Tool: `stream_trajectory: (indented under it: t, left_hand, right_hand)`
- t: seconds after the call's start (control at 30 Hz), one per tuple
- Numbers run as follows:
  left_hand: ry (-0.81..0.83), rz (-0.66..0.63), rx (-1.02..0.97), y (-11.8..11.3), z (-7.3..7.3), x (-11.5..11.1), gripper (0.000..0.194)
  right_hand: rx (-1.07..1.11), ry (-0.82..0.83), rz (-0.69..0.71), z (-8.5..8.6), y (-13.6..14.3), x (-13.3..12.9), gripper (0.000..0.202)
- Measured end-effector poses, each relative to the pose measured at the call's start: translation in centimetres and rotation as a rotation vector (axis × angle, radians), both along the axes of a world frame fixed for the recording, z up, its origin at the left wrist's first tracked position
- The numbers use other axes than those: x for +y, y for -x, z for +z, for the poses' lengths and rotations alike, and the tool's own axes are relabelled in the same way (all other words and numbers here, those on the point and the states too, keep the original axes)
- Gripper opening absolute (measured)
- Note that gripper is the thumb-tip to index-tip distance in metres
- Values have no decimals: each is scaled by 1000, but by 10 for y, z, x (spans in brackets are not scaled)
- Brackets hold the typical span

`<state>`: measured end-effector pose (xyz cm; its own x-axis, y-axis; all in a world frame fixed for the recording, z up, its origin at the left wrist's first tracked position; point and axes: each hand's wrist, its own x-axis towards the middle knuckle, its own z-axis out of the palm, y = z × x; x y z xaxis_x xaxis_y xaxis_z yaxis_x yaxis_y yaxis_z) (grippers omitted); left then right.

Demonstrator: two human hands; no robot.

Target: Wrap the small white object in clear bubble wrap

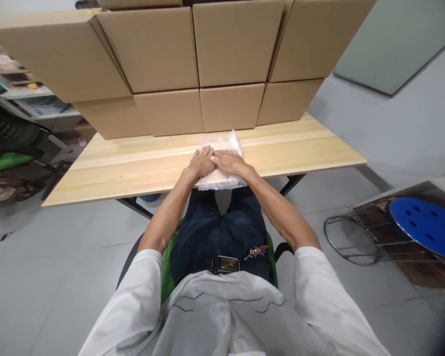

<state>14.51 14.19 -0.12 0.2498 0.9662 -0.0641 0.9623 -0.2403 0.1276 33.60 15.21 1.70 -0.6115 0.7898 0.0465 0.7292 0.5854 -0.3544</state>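
Observation:
A clear plastic bag lies flat on the wooden table, its near edge hanging slightly over the front. Whether anything is inside it I cannot make out. My left hand rests flat on the bag, fingers stretched forward. Beside it, my right hand lies palm down with its fingers pointing left, its tips meeting the left hand. Both hands press on the plastic and hold nothing. At the far right corner of the bag, a whitish bunched part sticks up.
Stacked cardboard boxes form a wall along the table's back. To the right, a blue stool lies tipped near a brown board. A dark chair and a white shelf stand at the left.

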Motion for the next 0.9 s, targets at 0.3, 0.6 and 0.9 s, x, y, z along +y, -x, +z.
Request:
stream_trajectory:
  t: [0.3,0.6,0.9]
  left_hand:
    - [-7,18,94,-6,11,-7,85]
    - [-21,7,108,0,4,2,87]
    - [-2,14,90,0,6,4,89]
  right_hand:
    - [-182,35,-16,12,-61,3,70]
    - [-103,80,2,-6,-145,35,80]
    - [0,173,-15,-4,-213,49,88]
